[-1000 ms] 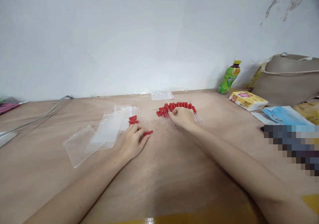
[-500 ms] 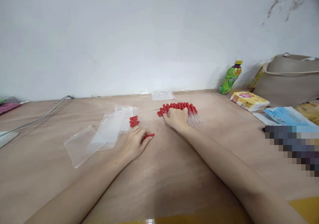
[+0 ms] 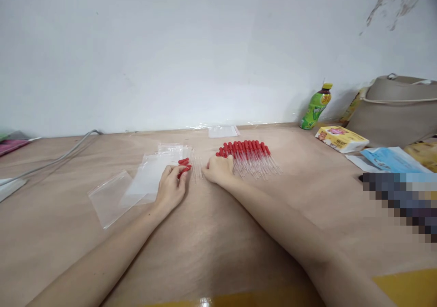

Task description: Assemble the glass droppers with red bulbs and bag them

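My left hand [image 3: 171, 186] is closed, its fingertips on a red rubber bulb [image 3: 184, 171] beside a few loose red bulbs [image 3: 183, 161]. My right hand [image 3: 219, 168] has curled fingers at the right edge of several thin clear glass tubes [image 3: 197, 168]; what its fingertips pinch is too small to make out. Right of it lies a fanned row of droppers with red bulbs [image 3: 247, 148] and clear stems [image 3: 261, 163]. Clear zip bags [image 3: 146, 177] overlap to the left of my left hand, one of them [image 3: 111, 200] lying askew.
Near the wall lies another small clear bag [image 3: 223, 131]. At the right are a green bottle [image 3: 316, 108], a yellow tissue pack [image 3: 342, 138], a blue packet [image 3: 396, 160] and a grey bag [image 3: 398, 111]. A grey cable [image 3: 68, 153] crosses the left side.
My left hand has moved left and up to the loose bulbs, and the red bulb it held is no longer seen apart. My right hand has moved left from the dropper row to the tubes.
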Demonstrator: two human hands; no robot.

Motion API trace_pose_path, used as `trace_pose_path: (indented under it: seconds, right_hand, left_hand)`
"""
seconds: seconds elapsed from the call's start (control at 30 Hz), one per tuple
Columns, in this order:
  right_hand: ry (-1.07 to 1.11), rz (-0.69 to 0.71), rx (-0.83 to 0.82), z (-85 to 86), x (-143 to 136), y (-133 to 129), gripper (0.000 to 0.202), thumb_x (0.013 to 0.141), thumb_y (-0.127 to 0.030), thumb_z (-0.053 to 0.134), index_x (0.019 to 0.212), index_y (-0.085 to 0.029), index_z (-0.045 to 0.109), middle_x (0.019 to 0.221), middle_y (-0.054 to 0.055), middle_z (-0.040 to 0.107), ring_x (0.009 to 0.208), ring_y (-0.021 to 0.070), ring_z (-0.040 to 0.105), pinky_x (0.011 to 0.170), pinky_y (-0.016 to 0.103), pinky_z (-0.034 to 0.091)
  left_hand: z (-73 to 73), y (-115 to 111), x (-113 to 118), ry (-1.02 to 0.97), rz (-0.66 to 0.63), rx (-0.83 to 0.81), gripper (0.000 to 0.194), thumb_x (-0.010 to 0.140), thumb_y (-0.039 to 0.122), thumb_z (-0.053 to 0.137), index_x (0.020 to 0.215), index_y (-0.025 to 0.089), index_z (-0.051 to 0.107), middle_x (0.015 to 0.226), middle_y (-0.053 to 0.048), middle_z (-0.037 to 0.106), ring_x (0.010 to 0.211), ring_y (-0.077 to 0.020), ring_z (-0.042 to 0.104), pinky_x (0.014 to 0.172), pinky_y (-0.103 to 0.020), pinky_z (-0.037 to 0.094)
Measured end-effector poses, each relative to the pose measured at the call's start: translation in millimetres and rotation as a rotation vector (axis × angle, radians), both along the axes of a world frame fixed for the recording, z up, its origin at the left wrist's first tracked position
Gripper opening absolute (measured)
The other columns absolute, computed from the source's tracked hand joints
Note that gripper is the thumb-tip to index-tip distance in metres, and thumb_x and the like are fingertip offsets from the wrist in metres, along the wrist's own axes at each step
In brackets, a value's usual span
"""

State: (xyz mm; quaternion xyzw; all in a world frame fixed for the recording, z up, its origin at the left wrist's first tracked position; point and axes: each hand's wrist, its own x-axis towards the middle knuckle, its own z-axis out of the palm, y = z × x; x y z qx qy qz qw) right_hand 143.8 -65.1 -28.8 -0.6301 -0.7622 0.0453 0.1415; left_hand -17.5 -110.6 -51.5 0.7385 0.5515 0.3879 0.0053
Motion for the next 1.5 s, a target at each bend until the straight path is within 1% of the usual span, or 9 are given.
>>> trace_pose_path:
  seconds: [0.17, 0.3, 0.4, 0.53, 0.7, 0.9, 1.03, 1.27, 1.5]
  right_hand:
    - [-0.073, 0.01, -0.006, 8.7, 6, -8, 0.024, 0.076, -0.031, 0.047, 0.075, -0.014, 0.065, 0.078, 0.013, 0.066, 0.073, 0.0217, 0.059, 0.082, 0.041, 0.026]
    - [-0.111, 0.075, 0.016, 10.3, 24, -31, 0.021, 0.076, -0.026, 0.048, 0.074, -0.013, 0.064, 0.078, 0.013, 0.066, 0.072, 0.0222, 0.058, 0.085, 0.043, 0.024]
    - [-0.148, 0.139, 0.044, 8.9, 44, -50, 0.02, 0.075, -0.027, 0.048, 0.07, -0.014, 0.063, 0.073, 0.011, 0.065, 0.069, 0.0216, 0.057, 0.084, 0.043, 0.024]
    - [-0.016, 0.199, 0.071, 4.4, 69, -65, 0.01, 0.072, -0.023, 0.053, 0.075, -0.017, 0.059, 0.077, 0.006, 0.064, 0.075, 0.0189, 0.055, 0.076, 0.036, 0.028]
    - [0.195, 0.225, 0.122, -9.5, 79, -66, 0.02, 0.073, -0.038, 0.058, 0.079, -0.018, 0.056, 0.084, 0.002, 0.06, 0.079, 0.0154, 0.052, 0.071, 0.029, 0.028]
    - [0.158, 0.255, 0.234, -20.9, 83, -67, 0.01, 0.081, -0.024, 0.052, 0.074, -0.017, 0.054, 0.081, 0.002, 0.06, 0.081, 0.0154, 0.05, 0.069, 0.029, 0.025]
    - [0.266, 0.225, 0.262, -22.7, 89, -69, 0.009, 0.085, -0.022, 0.046, 0.079, -0.017, 0.052, 0.08, 0.001, 0.061, 0.076, 0.0136, 0.052, 0.071, 0.029, 0.024]
    - [0.292, 0.38, 0.228, -19.7, 87, -72, 0.012, 0.086, -0.023, 0.043, 0.08, -0.017, 0.051, 0.079, 0.0, 0.064, 0.065, 0.011, 0.052, 0.076, 0.029, 0.024]
    - [0.336, 0.373, 0.238, -21.2, 88, -71, 0.015, 0.087, -0.024, 0.042, 0.09, -0.018, 0.055, 0.085, 0.002, 0.066, 0.073, 0.0127, 0.055, 0.076, 0.029, 0.024]
  left_hand:
    - [2.4, -5, 4, 0.062, -0.054, 0.0, 0.017, 0.084, 0.029, 0.044, 0.091, 0.019, 0.056, 0.088, -0.005, 0.055, 0.084, -0.0188, 0.054, 0.07, -0.03, 0.045]
    - [3.9, -12, 9, 0.134, -0.144, -0.028, 0.018, 0.085, 0.033, 0.045, 0.091, 0.019, 0.055, 0.084, -0.003, 0.057, 0.076, -0.0163, 0.055, 0.065, -0.028, 0.045]
    - [5.8, -17, 12, 0.193, -0.157, -0.053, 0.021, 0.085, 0.036, 0.046, 0.093, 0.02, 0.055, 0.081, -0.002, 0.059, 0.068, -0.0147, 0.055, 0.06, -0.026, 0.044]
    - [10.9, -21, 17, 0.233, -0.193, -0.052, 0.021, 0.086, 0.036, 0.044, 0.096, 0.021, 0.057, 0.087, -0.002, 0.061, 0.074, -0.0151, 0.056, 0.063, -0.026, 0.044]
    - [17.1, -27, 25, 0.233, -0.27, -0.012, 0.021, 0.087, 0.031, 0.044, 0.093, 0.019, 0.06, 0.086, -0.003, 0.06, 0.074, -0.0143, 0.057, 0.067, -0.026, 0.045]
    - [17.5, -29, 28, 0.243, -0.305, 0.017, 0.02, 0.087, 0.028, 0.045, 0.091, 0.018, 0.062, 0.085, -0.004, 0.062, 0.079, -0.0165, 0.057, 0.07, -0.029, 0.046]
    - [11.6, -27, 29, 0.207, -0.34, -0.007, 0.019, 0.087, 0.027, 0.045, 0.093, 0.019, 0.061, 0.086, -0.004, 0.063, 0.079, -0.0157, 0.058, 0.071, -0.028, 0.046]
    - [5.2, -27, 36, 0.149, -0.394, -0.026, 0.02, 0.088, 0.027, 0.043, 0.094, 0.019, 0.06, 0.089, -0.004, 0.063, 0.08, -0.0151, 0.058, 0.073, -0.028, 0.047]
    - [5.9, -27, 35, 0.119, -0.363, -0.033, 0.019, 0.088, 0.028, 0.043, 0.094, 0.02, 0.06, 0.088, -0.002, 0.065, 0.079, -0.015, 0.059, 0.072, -0.028, 0.046]
